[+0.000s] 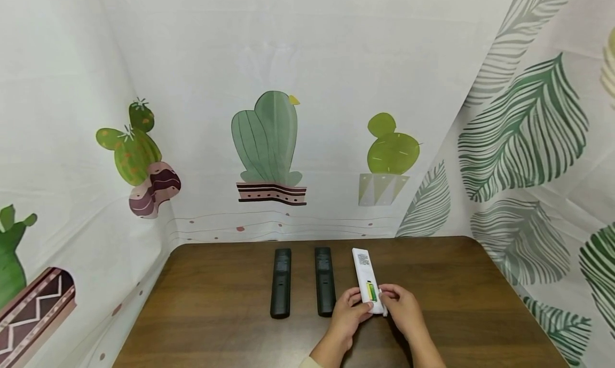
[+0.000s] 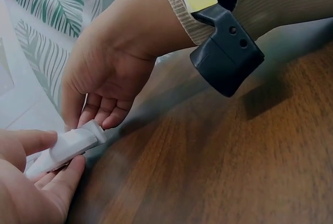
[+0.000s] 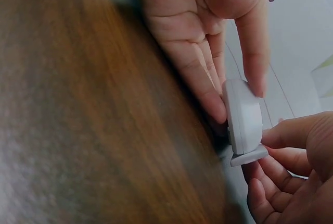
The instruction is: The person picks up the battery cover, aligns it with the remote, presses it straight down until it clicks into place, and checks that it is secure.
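Note:
A white remote control (image 1: 363, 269) lies back side up between the two hands, tilted slightly. In its uncovered battery compartment sit green and yellow batteries (image 1: 371, 291). My left hand (image 1: 347, 315) grips the remote's near end, thumb on top and fingers beneath, as the left wrist view also shows at that hand (image 2: 39, 182). At the remote's right edge, my right hand (image 1: 402, 309) pinches a small white battery cover (image 1: 384, 304). The right wrist view has this cover (image 3: 250, 156) standing against the side of the remote (image 3: 243, 114), with the right hand (image 3: 296, 169) behind it.
Two black remote controls lie face down to the left: one nearer (image 1: 325, 282), one farther off (image 1: 281, 285). All are on a brown wooden table (image 1: 216, 304) with rounded far corners. A white cloth (image 1: 326, 63) printed with cacti and leaves hangs behind and beside it.

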Demonstrator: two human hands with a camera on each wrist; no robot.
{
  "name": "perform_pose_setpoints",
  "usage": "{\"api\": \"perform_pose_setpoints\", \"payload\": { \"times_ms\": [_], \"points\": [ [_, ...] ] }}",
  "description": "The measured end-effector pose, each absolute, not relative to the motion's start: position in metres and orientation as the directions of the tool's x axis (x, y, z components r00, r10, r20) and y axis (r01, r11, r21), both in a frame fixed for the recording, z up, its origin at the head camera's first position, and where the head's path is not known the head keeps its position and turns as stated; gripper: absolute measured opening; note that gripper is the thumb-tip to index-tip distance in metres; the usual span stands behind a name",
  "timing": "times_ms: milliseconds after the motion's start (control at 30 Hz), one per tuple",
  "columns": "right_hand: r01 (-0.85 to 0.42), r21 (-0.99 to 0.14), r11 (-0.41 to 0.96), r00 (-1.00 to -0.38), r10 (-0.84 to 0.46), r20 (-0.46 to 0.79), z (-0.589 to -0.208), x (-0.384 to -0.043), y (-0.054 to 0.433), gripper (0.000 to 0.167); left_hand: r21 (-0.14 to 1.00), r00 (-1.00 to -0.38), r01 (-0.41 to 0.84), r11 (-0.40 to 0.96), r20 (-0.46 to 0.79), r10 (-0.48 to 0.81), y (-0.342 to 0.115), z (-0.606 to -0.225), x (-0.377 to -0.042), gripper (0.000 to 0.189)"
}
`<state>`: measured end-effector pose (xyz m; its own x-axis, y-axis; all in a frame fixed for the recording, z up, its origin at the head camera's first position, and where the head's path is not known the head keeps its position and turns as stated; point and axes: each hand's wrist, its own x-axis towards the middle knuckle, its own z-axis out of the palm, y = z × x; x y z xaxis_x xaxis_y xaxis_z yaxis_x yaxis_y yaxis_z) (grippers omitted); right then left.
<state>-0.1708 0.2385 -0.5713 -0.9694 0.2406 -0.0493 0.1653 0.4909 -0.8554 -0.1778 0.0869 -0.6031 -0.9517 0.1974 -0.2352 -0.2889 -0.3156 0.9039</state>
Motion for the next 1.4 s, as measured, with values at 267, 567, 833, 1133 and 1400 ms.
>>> {"api": "perform_pose_setpoints", "payload": {
  "times_ms": [267, 567, 833, 1133, 1400],
  "points": [
    [0.16, -0.867, 0.471, -0.969, 0.242, -0.047, -0.571, -0.171, 0.239, 0.023, 0.903, -0.954, -0.287, -0.319, -0.24, 0.18, 0.088, -0.602, -0.179, 0.054],
    [0.161, -0.879, 0.449, -0.965, 0.259, -0.045, -0.57, -0.171, 0.24, 0.025, 0.894, -0.953, -0.293, -0.339, -0.242, 0.183, 0.088, -0.603, -0.178, 0.052],
    [0.157, -0.898, 0.411, -0.954, 0.3, -0.03, -0.566, -0.171, 0.238, 0.027, 0.883, -0.947, -0.309, -0.353, -0.252, 0.198, 0.083, -0.599, -0.175, 0.055],
    [0.156, -0.888, 0.432, -0.95, 0.313, -0.014, -0.564, -0.173, 0.237, 0.029, 0.886, -0.952, -0.288, -0.364, -0.225, 0.205, 0.074, -0.592, -0.177, 0.055],
    [0.128, -0.918, 0.375, -0.949, 0.315, -0.004, -0.56, -0.172, 0.235, 0.03, 0.888, -0.954, -0.279, -0.367, -0.213, 0.209, 0.065, -0.581, -0.179, 0.06]
  ]
}}
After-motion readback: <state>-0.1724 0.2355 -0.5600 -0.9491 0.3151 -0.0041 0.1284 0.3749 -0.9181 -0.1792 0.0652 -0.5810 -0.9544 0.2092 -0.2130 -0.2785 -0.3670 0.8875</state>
